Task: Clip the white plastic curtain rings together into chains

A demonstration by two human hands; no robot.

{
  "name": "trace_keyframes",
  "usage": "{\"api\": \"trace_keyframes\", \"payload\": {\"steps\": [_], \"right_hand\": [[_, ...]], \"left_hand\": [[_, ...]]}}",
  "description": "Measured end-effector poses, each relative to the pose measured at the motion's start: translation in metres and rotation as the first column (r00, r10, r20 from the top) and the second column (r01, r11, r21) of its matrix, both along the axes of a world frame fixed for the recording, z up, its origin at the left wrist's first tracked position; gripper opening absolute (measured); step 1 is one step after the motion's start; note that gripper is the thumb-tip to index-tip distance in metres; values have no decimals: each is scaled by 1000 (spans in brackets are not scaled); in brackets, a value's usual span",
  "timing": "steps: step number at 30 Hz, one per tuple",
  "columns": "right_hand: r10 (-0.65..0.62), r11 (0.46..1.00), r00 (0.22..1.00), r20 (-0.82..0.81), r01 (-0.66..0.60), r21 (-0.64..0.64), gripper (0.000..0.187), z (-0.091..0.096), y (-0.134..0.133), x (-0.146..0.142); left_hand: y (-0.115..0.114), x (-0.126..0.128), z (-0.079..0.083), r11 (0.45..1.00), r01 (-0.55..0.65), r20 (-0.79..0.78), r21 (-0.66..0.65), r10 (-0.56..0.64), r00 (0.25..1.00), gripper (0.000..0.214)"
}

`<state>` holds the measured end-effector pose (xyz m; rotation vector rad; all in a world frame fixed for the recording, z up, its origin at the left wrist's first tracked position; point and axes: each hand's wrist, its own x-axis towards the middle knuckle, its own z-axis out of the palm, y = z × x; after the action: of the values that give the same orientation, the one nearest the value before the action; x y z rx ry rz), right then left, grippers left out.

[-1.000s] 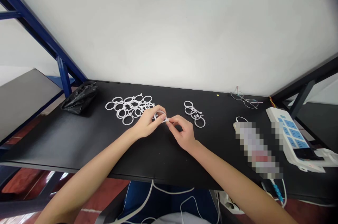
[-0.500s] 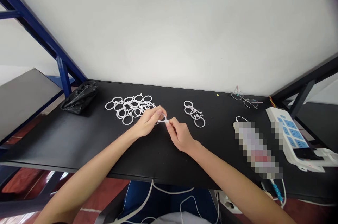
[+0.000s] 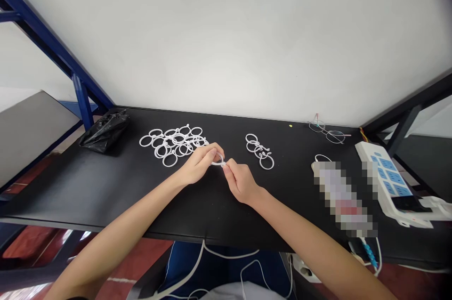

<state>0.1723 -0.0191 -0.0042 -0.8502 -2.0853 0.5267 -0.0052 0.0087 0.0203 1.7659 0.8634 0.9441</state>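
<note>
Between my hands, over the middle of the black table, is a white curtain ring (image 3: 218,164). My left hand (image 3: 199,163) is closed around its left side, thumb on top, and hides part of it. At the ring's right end, my right hand (image 3: 242,180) pinches the spot where the small eyelet sits; whether a tiny separate piece is between those fingertips is hidden. Just left of my left hand lies a loose pile of similar white rings (image 3: 170,160). Beyond my right hand is a smaller group of white rings (image 3: 266,162), some with little hooks or eyelets showing.
A crumpled black plastic bag (image 3: 105,130) lies at the table's left. To the right are eyeglasses (image 3: 334,137), a blurred-out device with a cable (image 3: 344,201) and a white power strip (image 3: 384,182). The table (image 3: 169,217) meets a white wall behind.
Both hands keep their hold on the ring, almost in place. The ring looks slightly tilted compared with before, and the whole view has shifted a little.
</note>
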Motion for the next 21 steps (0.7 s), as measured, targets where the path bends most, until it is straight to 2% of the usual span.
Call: {"api": "trace_keyframes", "payload": {"steps": [5,14,18,21], "right_hand": [[-21,1000,1000,-14,22,14,25,-1,-1,-2],[-8,1000,1000,-9,7,-16,25,-3,-1,-2],[1,999,1000,-23,-2,-53,25,-3,0,-1],[-29,993,999,-41,24,-116,25,-4,2,1]], "left_hand": [[-1,2,-1,1000,16,47,-23,-15,999,41],[0,1,-4,1000,0,16,12,0,1000,41],[0,-1,-1,1000,-12,-43,28,13,999,39],[0,-4,3,993,-25,-141,112,41,989,31]]}}
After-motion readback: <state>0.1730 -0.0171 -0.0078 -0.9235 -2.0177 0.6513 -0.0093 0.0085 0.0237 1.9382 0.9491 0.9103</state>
